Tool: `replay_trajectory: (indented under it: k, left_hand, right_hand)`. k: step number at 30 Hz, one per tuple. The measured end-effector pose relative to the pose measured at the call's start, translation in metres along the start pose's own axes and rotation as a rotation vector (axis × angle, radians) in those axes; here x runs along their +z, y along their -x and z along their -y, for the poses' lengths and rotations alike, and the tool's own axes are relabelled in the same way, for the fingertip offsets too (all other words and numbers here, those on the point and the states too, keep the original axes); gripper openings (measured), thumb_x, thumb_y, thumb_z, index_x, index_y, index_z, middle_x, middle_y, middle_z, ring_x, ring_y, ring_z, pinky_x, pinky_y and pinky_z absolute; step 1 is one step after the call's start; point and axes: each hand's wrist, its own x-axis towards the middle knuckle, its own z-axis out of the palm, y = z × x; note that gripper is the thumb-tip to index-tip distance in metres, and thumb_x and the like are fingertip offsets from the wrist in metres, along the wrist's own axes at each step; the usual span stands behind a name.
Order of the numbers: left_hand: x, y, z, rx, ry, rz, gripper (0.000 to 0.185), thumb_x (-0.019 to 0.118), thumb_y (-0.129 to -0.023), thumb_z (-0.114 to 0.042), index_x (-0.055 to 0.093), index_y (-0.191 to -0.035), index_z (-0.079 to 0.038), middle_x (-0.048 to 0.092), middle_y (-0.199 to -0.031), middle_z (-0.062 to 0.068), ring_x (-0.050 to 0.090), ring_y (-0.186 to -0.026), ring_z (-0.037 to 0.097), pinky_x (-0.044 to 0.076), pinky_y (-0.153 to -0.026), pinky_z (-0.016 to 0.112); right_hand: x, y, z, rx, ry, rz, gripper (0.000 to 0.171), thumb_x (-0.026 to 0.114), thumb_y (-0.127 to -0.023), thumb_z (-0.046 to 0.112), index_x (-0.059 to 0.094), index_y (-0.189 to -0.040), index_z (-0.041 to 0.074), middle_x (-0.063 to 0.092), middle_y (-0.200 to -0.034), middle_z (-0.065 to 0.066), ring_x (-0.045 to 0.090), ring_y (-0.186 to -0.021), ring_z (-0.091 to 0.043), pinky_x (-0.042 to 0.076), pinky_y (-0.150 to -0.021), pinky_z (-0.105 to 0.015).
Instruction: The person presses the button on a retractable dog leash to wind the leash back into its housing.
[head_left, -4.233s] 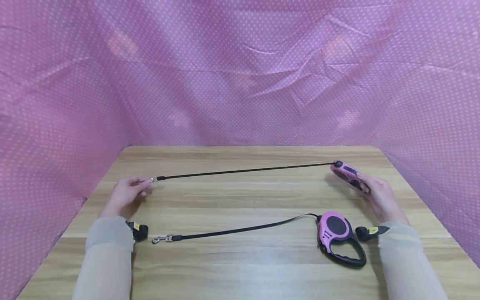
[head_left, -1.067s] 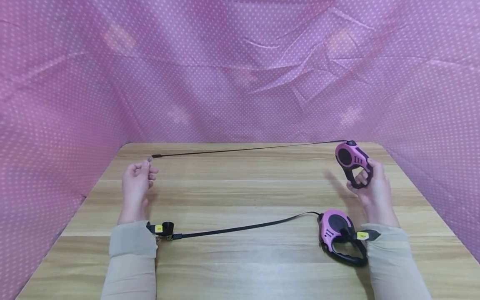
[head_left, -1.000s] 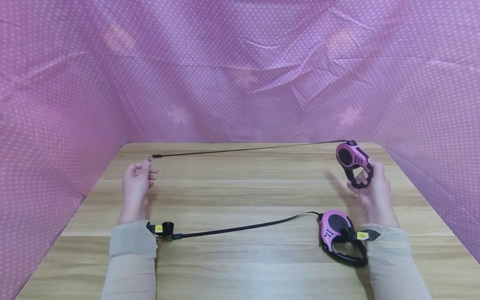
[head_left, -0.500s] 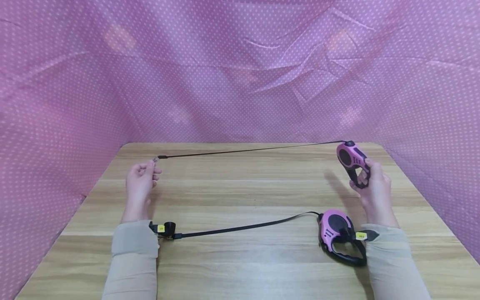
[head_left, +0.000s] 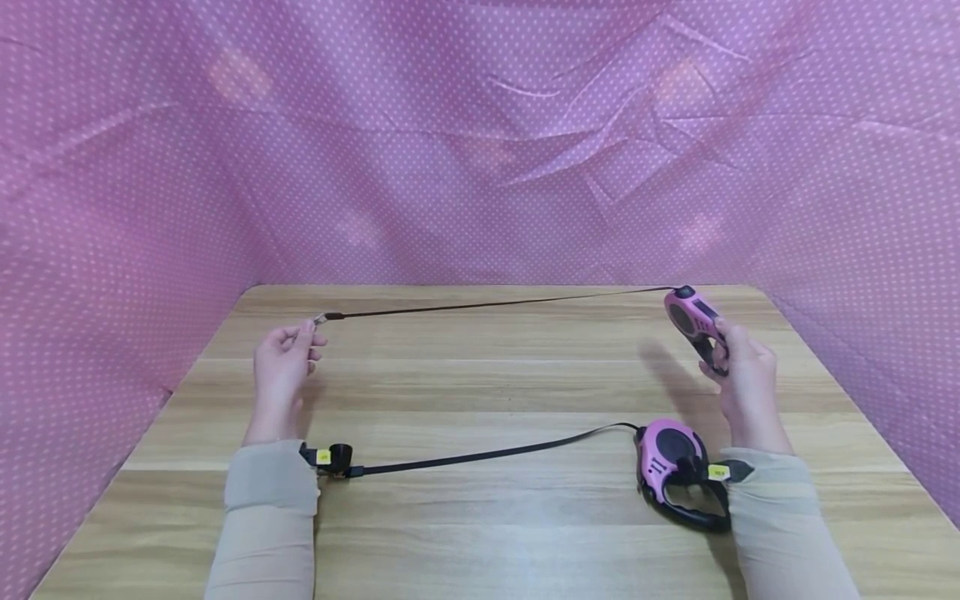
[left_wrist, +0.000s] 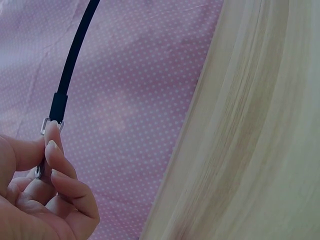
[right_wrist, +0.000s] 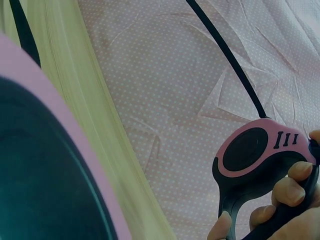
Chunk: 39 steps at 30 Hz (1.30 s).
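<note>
My right hand grips the black loop handle of a pink-and-black retractable dog leash, held up above the table's far right. Its fingers curl round the handle in the right wrist view. From the housing a black strap runs across to the left with a slight sag. At its other end, my left hand pinches the metal clip between thumb and fingers; the clip is partly hidden by them. A second such leash lies on the table nearer me, beside the right sleeve.
The second leash's strap stretches left along the wooden table; its end is hidden behind the left wrist camera. Pink dotted cloth hangs round the back and sides. In the right wrist view the lower housing looms close.
Compared with 4.2 s ago, both hands have moved farther forward, lifting the leash. In the last half second, the right hand has turned the housing and shifted left; the left hand moved slightly right.
</note>
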Motion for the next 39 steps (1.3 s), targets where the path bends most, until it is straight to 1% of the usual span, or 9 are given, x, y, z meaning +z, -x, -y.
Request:
replay_trajectory:
  k: [6, 8, 12, 16, 23, 28, 31, 35, 39]
  left_hand:
    - [0.001, 0.001, 0.000, 0.018, -0.020, 0.002, 0.016, 0.056, -0.101, -0.035, 0.058, -0.103, -0.020, 0.066, -0.077, -0.017, 0.056, -0.070, 0.003, 0.047, -0.060, 0.015]
    - [0.001, 0.002, 0.000, 0.019, -0.021, 0.003, 0.015, 0.056, -0.101, -0.035, 0.058, -0.102, -0.020, 0.066, -0.076, -0.017, 0.056, -0.070, 0.003, 0.046, -0.060, 0.015]
    - [0.001, 0.003, 0.000, 0.017, -0.031, 0.007, 0.014, 0.056, -0.101, -0.034, 0.058, -0.103, -0.021, 0.066, -0.077, -0.016, 0.056, -0.071, 0.003, 0.047, -0.061, 0.015]
    - [0.002, 0.004, -0.001, 0.018, -0.039, 0.015, 0.014, 0.056, -0.101, -0.034, 0.058, -0.104, -0.021, 0.066, -0.077, -0.017, 0.057, -0.071, 0.003, 0.047, -0.061, 0.014]
    - [0.003, 0.004, -0.001, 0.029, -0.082, 0.020, 0.014, 0.056, -0.101, -0.034, 0.059, -0.106, -0.021, 0.065, -0.079, -0.017, 0.058, -0.075, 0.004, 0.048, -0.063, 0.014]
    - [0.004, 0.005, 0.000, 0.037, -0.094, 0.032, 0.015, 0.056, -0.101, -0.034, 0.058, -0.107, -0.021, 0.066, -0.080, -0.017, 0.057, -0.074, 0.003, 0.048, -0.064, 0.014]
    - [0.005, 0.006, 0.000, 0.045, -0.101, 0.038, 0.017, 0.056, -0.101, -0.035, 0.058, -0.108, -0.020, 0.065, -0.079, -0.018, 0.057, -0.074, 0.003, 0.048, -0.064, 0.014]
    - [0.005, 0.007, 0.001, 0.055, -0.124, 0.047, 0.019, 0.055, -0.101, -0.034, 0.059, -0.112, -0.018, 0.065, -0.081, -0.018, 0.057, -0.075, 0.003, 0.049, -0.066, 0.015]
    - [0.006, 0.008, 0.000, 0.060, -0.159, 0.052, 0.026, 0.053, -0.102, -0.035, 0.057, -0.119, -0.016, 0.065, -0.086, -0.016, 0.056, -0.077, 0.004, 0.050, -0.069, 0.017]
  right_hand:
    - [0.000, -0.001, -0.002, -0.022, 0.053, -0.008, 0.045, 0.071, -0.089, 0.023, 0.052, -0.050, 0.013, 0.044, -0.048, 0.007, 0.040, -0.053, -0.005, 0.048, -0.055, -0.022]
    - [0.001, -0.001, -0.002, -0.027, 0.067, -0.005, 0.045, 0.072, -0.089, 0.021, 0.053, -0.049, 0.013, 0.044, -0.047, 0.008, 0.042, -0.053, -0.005, 0.048, -0.055, -0.021]
    - [0.002, 0.000, -0.003, -0.044, 0.131, -0.003, 0.046, 0.072, -0.089, 0.019, 0.052, -0.048, 0.012, 0.044, -0.047, 0.008, 0.047, -0.061, -0.006, 0.049, -0.055, -0.020]
    - [0.003, 0.001, -0.004, -0.065, 0.199, 0.007, 0.047, 0.072, -0.088, 0.019, 0.051, -0.047, 0.010, 0.046, -0.052, 0.008, 0.049, -0.072, -0.008, 0.049, -0.059, -0.019]
    - [0.005, 0.003, -0.006, -0.100, 0.224, 0.030, 0.046, 0.071, -0.089, 0.016, 0.052, -0.048, 0.007, 0.057, -0.067, 0.011, 0.050, -0.080, -0.009, 0.050, -0.064, -0.018]
    - [0.007, 0.004, -0.006, -0.113, 0.231, 0.035, 0.036, 0.072, -0.088, 0.014, 0.064, -0.053, 0.013, 0.061, -0.070, 0.013, 0.051, -0.086, -0.007, 0.050, -0.066, -0.015]
    - [0.006, 0.004, -0.006, -0.114, 0.301, 0.027, 0.035, 0.073, -0.088, 0.019, 0.067, -0.054, 0.018, 0.060, -0.070, 0.015, 0.051, -0.084, -0.008, 0.048, -0.070, -0.017]
    - [0.004, 0.003, -0.008, -0.153, 0.433, 0.014, 0.041, 0.073, -0.088, 0.026, 0.062, -0.049, 0.021, 0.056, -0.065, 0.019, 0.051, -0.076, -0.009, 0.042, -0.066, -0.020]
    - [0.004, 0.004, -0.011, -0.214, 0.467, 0.022, 0.045, 0.074, -0.088, 0.025, 0.057, -0.047, 0.019, 0.044, -0.049, 0.015, 0.044, -0.060, -0.006, 0.033, -0.047, -0.020]
